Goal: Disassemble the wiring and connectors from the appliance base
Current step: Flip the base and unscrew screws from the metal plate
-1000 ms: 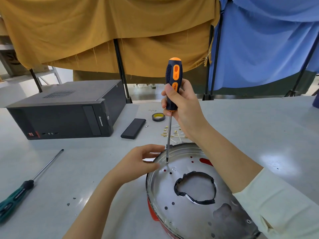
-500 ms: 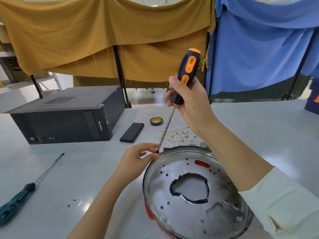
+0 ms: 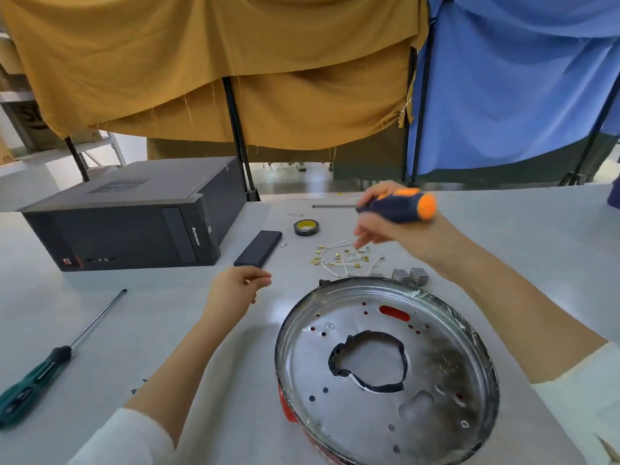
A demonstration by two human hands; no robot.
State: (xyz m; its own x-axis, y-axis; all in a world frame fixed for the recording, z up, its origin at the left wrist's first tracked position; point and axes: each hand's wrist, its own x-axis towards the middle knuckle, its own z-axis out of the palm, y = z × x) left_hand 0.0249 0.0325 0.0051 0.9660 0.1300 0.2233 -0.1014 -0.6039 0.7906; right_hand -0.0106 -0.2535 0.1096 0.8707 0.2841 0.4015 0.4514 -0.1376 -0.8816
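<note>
The round metal appliance base [image 3: 369,414] with a red shell lies at the front, a black gasket [image 3: 369,360] round its central hole. My right hand [image 3: 399,238] grips the orange-and-navy screwdriver [image 3: 399,209] level above the table, shaft pointing left, over a pile of white wires with brass terminals [image 3: 342,258]. My left hand [image 3: 235,290] hovers left of the base, thumb and fingertips pinched together as on a tiny screw, which I can barely make out.
A black computer case [image 3: 134,223] stands at the back left, with a black slab [image 3: 258,248] and a tape roll [image 3: 306,227] beside it. A green-handled screwdriver [image 3: 40,374] lies front left. Grey connector blocks [image 3: 411,275] sit behind the base.
My right hand lifted the screwdriver off the base and swung it from upright to level, back over the wires. My left hand left the rim and drew away to the left, fingers pinched.
</note>
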